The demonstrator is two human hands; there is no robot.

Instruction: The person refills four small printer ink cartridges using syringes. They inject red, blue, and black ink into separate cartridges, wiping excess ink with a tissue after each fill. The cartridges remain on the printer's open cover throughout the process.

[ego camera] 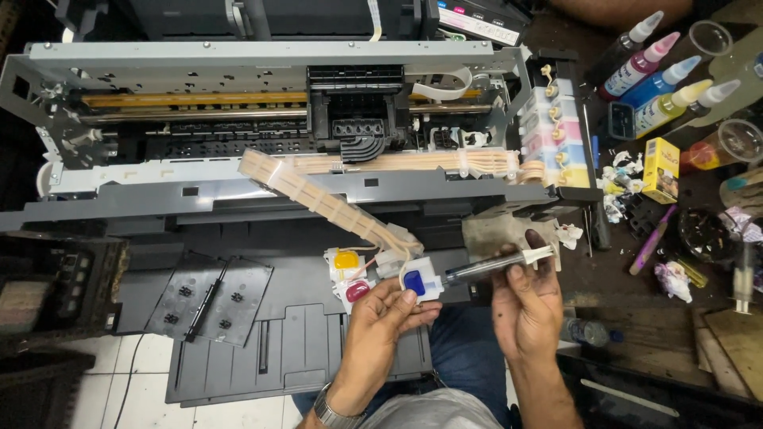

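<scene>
- My left hand [380,322] pinches a small white cartridge [419,282] with a blue window, thumb and fingers closed on its lower edge.
- My right hand [526,306] is wrapped around a syringe [497,264], whose tip is pushed into the cartridge's right side.
- The cartridge sits in front of me, just below the printer's front edge, beside two more cartridges, yellow [346,260] and red [358,291].
- A flat bundle of ink tubes [326,202] runs from these cartridges up into the opened printer [262,119].
- Ink tanks [548,131] hang on the printer's right side.
- On the tabletop [628,294] to the right stand coloured ink bottles [656,75], with a yellow box [660,169] and crumpled tissues [674,280] nearby.
</scene>
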